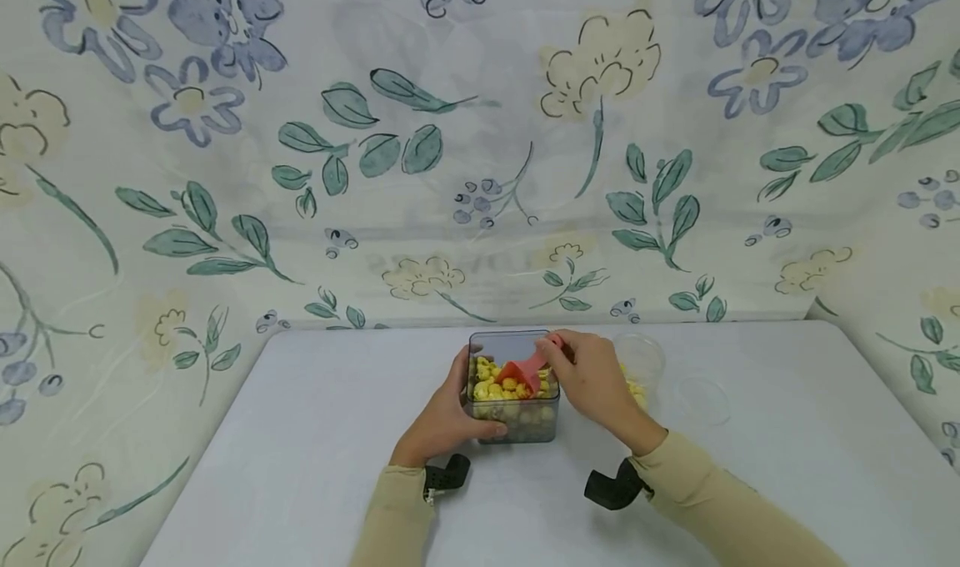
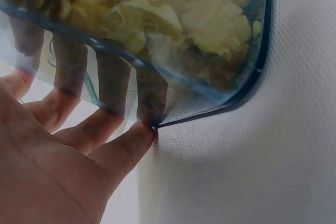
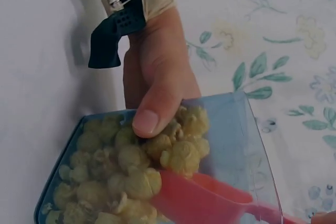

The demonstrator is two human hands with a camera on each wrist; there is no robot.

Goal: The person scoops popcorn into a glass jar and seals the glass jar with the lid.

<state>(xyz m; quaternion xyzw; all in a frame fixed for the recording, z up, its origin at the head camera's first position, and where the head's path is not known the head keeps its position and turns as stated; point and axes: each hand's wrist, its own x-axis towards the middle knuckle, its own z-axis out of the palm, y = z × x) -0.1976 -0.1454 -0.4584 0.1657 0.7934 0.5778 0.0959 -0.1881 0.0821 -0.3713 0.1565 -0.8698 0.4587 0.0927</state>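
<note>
A clear bluish square container [image 1: 519,429] stands on the table, filled with yellow popcorn [image 1: 491,390]. My left hand [image 1: 442,421] grips it from the left, thumb across the front wall; in the left wrist view, the fingers of that hand [image 2: 68,150] spread along its side. With my right hand [image 1: 600,383] I pinch the handle of a red scoop [image 1: 527,371], whose bowl is down among the popcorn inside the container. The right wrist view shows the scoop [image 3: 210,200] against the popcorn, my left thumb at the rim, and just a fingertip of my right hand.
Partly behind my right hand is a clear round tub [image 1: 647,352] with more yellow popcorn in it. A clear round lid [image 1: 702,401] lies to its right on the white table [image 1: 315,459]. Flower-patterned cloth [image 1: 495,267] rises at the table's back edge.
</note>
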